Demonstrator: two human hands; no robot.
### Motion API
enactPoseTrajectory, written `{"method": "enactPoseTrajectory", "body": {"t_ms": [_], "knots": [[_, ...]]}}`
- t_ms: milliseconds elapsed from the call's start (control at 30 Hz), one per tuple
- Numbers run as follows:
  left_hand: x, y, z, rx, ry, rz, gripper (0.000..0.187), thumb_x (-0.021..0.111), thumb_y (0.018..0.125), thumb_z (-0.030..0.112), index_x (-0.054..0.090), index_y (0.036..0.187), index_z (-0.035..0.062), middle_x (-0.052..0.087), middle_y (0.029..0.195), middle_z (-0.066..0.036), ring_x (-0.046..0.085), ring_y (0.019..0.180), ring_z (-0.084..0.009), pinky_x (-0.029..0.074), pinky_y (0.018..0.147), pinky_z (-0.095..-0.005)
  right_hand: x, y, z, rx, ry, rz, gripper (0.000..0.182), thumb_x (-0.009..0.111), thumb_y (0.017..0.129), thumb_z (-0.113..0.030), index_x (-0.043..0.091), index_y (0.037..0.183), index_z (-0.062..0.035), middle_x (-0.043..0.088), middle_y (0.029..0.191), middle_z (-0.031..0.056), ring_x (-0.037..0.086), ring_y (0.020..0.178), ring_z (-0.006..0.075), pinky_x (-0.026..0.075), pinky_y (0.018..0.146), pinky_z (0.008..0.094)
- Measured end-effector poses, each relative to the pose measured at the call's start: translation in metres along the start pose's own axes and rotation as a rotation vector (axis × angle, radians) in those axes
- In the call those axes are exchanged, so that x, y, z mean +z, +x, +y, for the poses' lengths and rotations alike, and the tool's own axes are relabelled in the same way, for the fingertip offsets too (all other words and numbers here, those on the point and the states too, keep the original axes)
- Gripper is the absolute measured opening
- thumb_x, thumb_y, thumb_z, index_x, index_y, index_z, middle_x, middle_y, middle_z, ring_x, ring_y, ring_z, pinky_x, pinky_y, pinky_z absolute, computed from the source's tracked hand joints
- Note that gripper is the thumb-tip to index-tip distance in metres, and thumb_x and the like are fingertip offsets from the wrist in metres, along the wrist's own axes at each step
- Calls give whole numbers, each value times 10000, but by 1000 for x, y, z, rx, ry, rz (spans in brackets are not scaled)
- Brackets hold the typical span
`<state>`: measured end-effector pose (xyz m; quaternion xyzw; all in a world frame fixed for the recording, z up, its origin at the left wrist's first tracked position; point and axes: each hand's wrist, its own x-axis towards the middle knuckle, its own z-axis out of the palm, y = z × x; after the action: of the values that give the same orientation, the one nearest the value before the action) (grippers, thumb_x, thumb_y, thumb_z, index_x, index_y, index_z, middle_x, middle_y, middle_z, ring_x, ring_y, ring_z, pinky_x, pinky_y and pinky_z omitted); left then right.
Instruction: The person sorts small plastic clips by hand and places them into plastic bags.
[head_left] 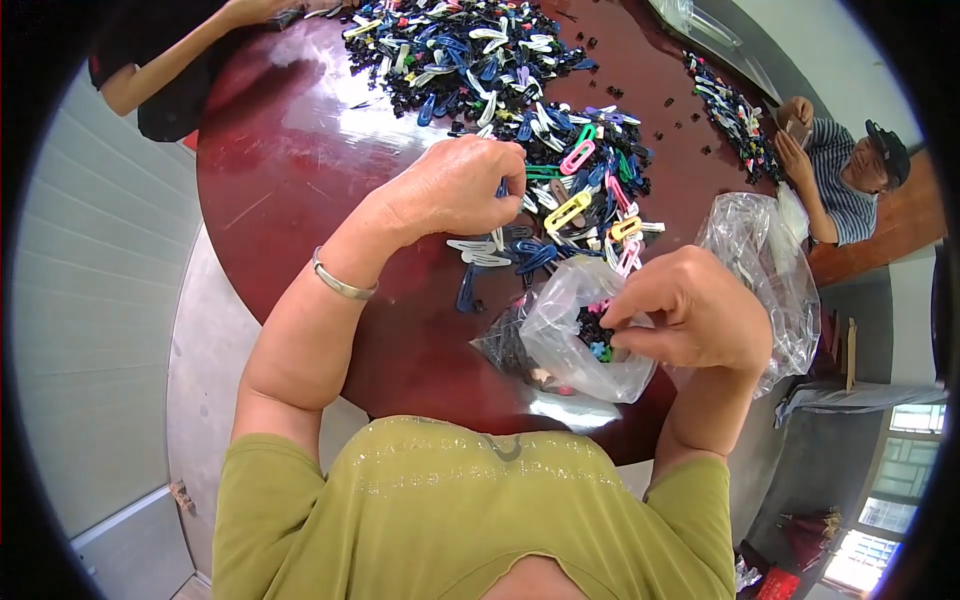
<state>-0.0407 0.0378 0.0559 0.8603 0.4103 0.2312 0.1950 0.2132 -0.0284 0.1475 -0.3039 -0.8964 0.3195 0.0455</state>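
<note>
My left hand (455, 192) is above the near edge of a mixed pile of snap hair clips (570, 210), its fingers curled in a pinch. A bit of dark blue hair clip shows between its finger and thumb. My right hand (695, 312) is at the mouth of a clear plastic bag (560, 325), thumb and fingertips drawn together. Whatever those fingertips hold is too small to make out. Small black, pink, blue and green pieces lie inside the bag. White snap clips (480, 252) and a blue clip (467, 290) lie beside it.
A larger heap of clips (460, 60) covers the far part of the round red table (270, 190). Another clear bag (765, 270) lies at the right edge. A person in a cap (850, 165) works by a third heap (730, 115); another person's arm (170, 65) reaches in at upper left.
</note>
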Motion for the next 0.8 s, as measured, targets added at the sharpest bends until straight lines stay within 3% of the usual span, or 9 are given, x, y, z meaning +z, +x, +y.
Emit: {"method": "enactPoseTrajectory", "body": {"t_ms": [167, 267, 300, 433, 533, 667, 733, 800], "knots": [[-6, 1, 7, 1, -171, -29, 130, 652, 714, 116, 675, 796, 19, 650, 1157, -218, 659, 631, -175, 519, 645, -303, -6, 6, -15, 41, 111, 104, 159, 758, 699, -57, 697, 846, -49, 665, 727, 61, 621, 583, 214, 488, 542, 325], [-7, 0, 9, 16, -373, -10, 149, 661, 749, 127, 677, 820, -3, 681, 1118, -181, 629, 653, -98, 503, 627, -272, 22, 31, 0, -97, 37, 505, 228, 776, 696, -24, 700, 910, -35, 649, 781, 64, 576, 608, 117, 417, 516, 229], [-8, 1, 9, 3, -424, -26, 155, 661, 764, 126, 680, 836, -9, 687, 1098, -162, 617, 670, -85, 499, 630, -266, 25, 35, 3, -61, -1, 507, 267, 773, 702, -15, 672, 949, -25, 641, 846, 70, 592, 648, 130, 446, 542, 245], [-14, 1, 13, -41, -561, -140, 161, 658, 819, 124, 687, 878, -23, 697, 1025, -91, 566, 717, -48, 479, 632, -241, 38, 51, 11, -74, -137, 636, 191, 766, 718, -95, 634, 847, -44, 613, 760, 80, 623, 672, 257, 491, 590, 355], [-8, 0, 13, -42, -647, -217, 158, 666, 844, 136, 688, 880, -17, 695, 992, -56, 532, 718, -38, 456, 619, -222, 37, 49, 13, -73, -71, 616, 179, 761, 726, -85, 623, 829, -37, 619, 754, 86, 628, 670, 248, 494, 592, 342], [-10, -3, 16, -42, -837, -255, 165, 679, 858, 156, 684, 851, -8, 695, 964, -40, 521, 710, -38, 441, 602, -222, 27, 39, 9, -93, 83, 591, 143, 713, 713, 1, 643, 833, -30, 631, 755, 56, 605, 630, 155, 475, 566, 280], [-13, -3, 18, -33, -584, -173, 162, 691, 835, 170, 691, 864, 11, 703, 928, -53, 536, 675, -56, 448, 590, -242, 18, 28, 0, -103, 201, 467, 121, 695, 702, 18, 655, 807, -27, 630, 740, 47, 591, 614, 136, 461, 552, 262], [-13, -2, 17, 8, -155, -120, 119, 682, 792, 145, 676, 832, 33, 681, 873, -73, 599, 644, -158, 480, 589, -299, 5, 15, -3, -159, 271, 229, 105, 705, 702, 12, 658, 788, -25, 634, 739, 49, 596, 613, 142, 460, 551, 259]]}}
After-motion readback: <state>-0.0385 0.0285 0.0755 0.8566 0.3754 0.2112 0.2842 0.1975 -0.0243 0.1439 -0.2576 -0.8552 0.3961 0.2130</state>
